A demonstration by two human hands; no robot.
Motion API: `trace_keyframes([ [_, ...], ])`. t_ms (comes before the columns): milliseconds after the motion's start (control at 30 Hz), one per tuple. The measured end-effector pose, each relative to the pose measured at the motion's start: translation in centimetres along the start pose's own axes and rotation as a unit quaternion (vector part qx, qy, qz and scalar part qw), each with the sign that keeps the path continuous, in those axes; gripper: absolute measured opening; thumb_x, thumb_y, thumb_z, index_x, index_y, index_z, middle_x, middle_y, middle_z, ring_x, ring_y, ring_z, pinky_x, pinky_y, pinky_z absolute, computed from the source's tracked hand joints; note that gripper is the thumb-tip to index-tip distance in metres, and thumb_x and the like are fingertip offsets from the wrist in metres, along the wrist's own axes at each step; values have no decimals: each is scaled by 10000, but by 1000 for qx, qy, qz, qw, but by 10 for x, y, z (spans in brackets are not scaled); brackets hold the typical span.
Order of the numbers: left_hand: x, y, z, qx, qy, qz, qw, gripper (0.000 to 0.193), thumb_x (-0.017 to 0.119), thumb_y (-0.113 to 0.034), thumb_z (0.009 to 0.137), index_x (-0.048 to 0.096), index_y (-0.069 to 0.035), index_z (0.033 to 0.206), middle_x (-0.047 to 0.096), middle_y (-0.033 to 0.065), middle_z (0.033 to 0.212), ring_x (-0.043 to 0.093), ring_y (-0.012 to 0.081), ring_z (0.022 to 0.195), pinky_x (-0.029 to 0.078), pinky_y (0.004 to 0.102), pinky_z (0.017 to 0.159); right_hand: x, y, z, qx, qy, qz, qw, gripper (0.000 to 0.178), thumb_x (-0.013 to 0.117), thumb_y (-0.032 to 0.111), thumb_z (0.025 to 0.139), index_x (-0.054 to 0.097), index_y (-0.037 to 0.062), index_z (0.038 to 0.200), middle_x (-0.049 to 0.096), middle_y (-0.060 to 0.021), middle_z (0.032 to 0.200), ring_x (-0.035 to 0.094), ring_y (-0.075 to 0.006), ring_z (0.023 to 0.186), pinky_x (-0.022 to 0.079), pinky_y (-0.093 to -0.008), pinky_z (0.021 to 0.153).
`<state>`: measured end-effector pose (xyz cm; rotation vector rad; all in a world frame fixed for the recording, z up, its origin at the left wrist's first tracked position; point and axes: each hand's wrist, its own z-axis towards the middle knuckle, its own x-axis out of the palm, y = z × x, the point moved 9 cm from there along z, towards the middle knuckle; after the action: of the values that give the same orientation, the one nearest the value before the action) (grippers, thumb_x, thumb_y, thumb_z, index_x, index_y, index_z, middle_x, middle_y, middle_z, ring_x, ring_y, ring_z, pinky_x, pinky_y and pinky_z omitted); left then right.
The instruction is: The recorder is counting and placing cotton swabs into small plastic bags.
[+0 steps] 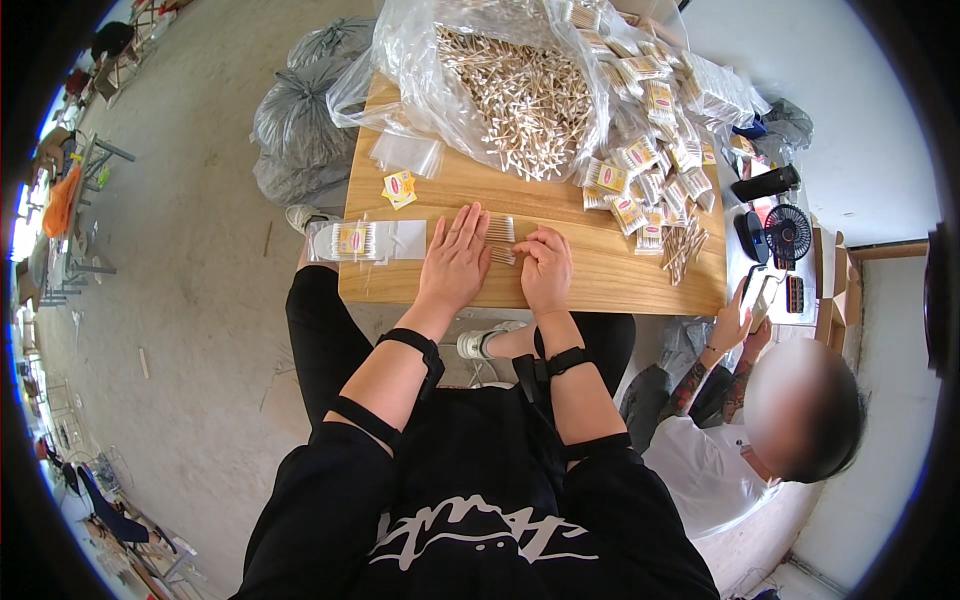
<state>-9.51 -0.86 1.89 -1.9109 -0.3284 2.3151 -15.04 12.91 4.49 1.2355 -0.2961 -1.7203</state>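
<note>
My left hand (455,258) lies flat on the wooden table, fingers stretched out and side by side. Just right of it is a small row of cotton swabs (500,229), laid parallel. A few more swabs (503,256) lie below that row, between my two hands. My right hand (547,268) is closed, with bent fingers pinching at the right ends of these lower swabs; its palm side is hidden. To the left, a clear packet of swabs with a yellow label (352,240) rests on a white strip (405,240) near the table's left edge.
A big clear bag (410,95) of loose swabs (530,110) covers the table's far part. Filled packets (630,180) pile up at the right, beside loose swabs (684,248). Yellow labels (399,188) and clear pouches (408,154) lie far left. A person (720,460) sits at right.
</note>
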Motion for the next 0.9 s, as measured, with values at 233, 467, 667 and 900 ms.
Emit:
trace_keyframes([
  [233, 1, 0, 0, -1, 6, 6, 1000, 576, 424, -325, 1017, 336, -42, 1512, 296, 109, 1591, 283, 234, 1471, 203, 458, 1209, -1, 0, 1, 18, -11, -2, 1000, 260, 561, -58, 710, 739, 85, 835, 640, -68, 909, 602, -297, 1044, 473, -419, 915],
  [467, -1, 0, 0, 0, 1, 6, 1000, 582, 433, -327, 1012, 338, -46, 1513, 303, 109, 1588, 288, 235, 1469, 209, 457, 1207, 2, -1, 1, 9, 4, -18, 1000, 257, 561, -52, 717, 741, 85, 837, 633, -65, 926, 596, -290, 1024, 469, -414, 908],
  [667, 0, 1, 0, -1, 2, 6, 1000, 582, 436, -323, 1010, 339, -45, 1512, 305, 110, 1587, 285, 234, 1470, 209, 456, 1208, 2, 0, 3, 24, -2, -21, 999, 285, 569, -33, 726, 751, 98, 901, 627, -65, 947, 586, -283, 1009, 461, -410, 906],
  [900, 1, 0, 0, -3, 10, 3, 1000, 590, 434, -318, 1012, 315, -48, 1522, 290, 108, 1594, 279, 231, 1473, 203, 456, 1211, 5, -3, 2, 33, 13, -37, 999, 262, 586, -21, 734, 754, 107, 888, 612, -50, 937, 575, -271, 997, 452, -404, 904],
])
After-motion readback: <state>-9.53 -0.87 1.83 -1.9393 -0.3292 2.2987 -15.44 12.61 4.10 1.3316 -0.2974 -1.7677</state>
